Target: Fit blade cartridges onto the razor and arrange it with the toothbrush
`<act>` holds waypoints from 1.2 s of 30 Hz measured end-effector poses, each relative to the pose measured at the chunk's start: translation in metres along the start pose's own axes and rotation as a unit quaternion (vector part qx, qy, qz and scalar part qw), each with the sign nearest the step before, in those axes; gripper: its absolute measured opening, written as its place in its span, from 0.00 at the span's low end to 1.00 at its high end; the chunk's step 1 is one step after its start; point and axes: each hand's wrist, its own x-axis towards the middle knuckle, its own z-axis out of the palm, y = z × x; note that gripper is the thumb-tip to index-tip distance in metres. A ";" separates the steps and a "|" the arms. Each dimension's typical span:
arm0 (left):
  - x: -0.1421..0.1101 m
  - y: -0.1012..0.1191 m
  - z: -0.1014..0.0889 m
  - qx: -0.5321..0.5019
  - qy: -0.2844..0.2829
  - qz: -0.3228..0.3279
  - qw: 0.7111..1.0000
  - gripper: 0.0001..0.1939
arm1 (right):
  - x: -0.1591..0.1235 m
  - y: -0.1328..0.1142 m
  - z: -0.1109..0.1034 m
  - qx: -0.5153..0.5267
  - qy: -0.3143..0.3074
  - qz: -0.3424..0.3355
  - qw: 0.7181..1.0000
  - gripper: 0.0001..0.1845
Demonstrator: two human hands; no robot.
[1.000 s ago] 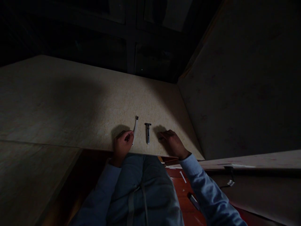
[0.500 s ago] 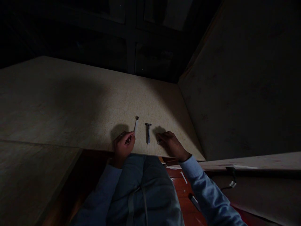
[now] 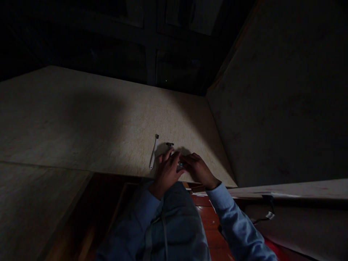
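My left hand (image 3: 168, 171) reaches across the razor handle with its fingers apart, its thumb and index fingertip close to my right fingers. Just the dark head of the razor (image 3: 170, 144) shows clearly past my fingertips. My right hand (image 3: 200, 169) is closed in a pinch near the table's front edge. At its fingertips, between the two hands, is a small shiny greenish object (image 3: 181, 164), too small and dark to name. To the left of the hands, a toothbrush (image 3: 153, 154) with a pale handle and dark bristles lies untouched on the table.
The beige tabletop (image 3: 108, 119) stretches away to the left and back. A dark wall panel (image 3: 277, 108) borders it on the right, and a dark window frame (image 3: 150, 54) stands behind. Below are a reddish floor (image 3: 212, 224) and a cable with a white tag (image 3: 269, 215).
My left hand has let go of the toothbrush and moved right, over the razor's handle, to beside my right hand. The toothbrush's handle has shifted slightly left. My right hand has barely moved.
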 end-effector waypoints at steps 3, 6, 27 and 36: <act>0.004 -0.002 0.001 -0.005 -0.028 -0.008 1.000 0.39 | 0.002 -0.001 0.001 -0.002 -0.013 0.008 1.000 0.17; 0.007 -0.002 0.003 -0.016 -0.049 -0.015 0.999 0.39 | 0.002 -0.001 0.000 -0.010 -0.019 0.010 1.000 0.19; 0.009 -0.004 0.003 -0.031 -0.059 -0.010 0.998 0.33 | 0.000 -0.002 0.002 -0.089 -0.031 0.024 0.995 0.17; 0.009 -0.001 0.001 -0.013 -0.052 -0.007 0.999 0.31 | 0.005 -0.015 -0.009 -0.125 -0.060 0.028 0.990 0.13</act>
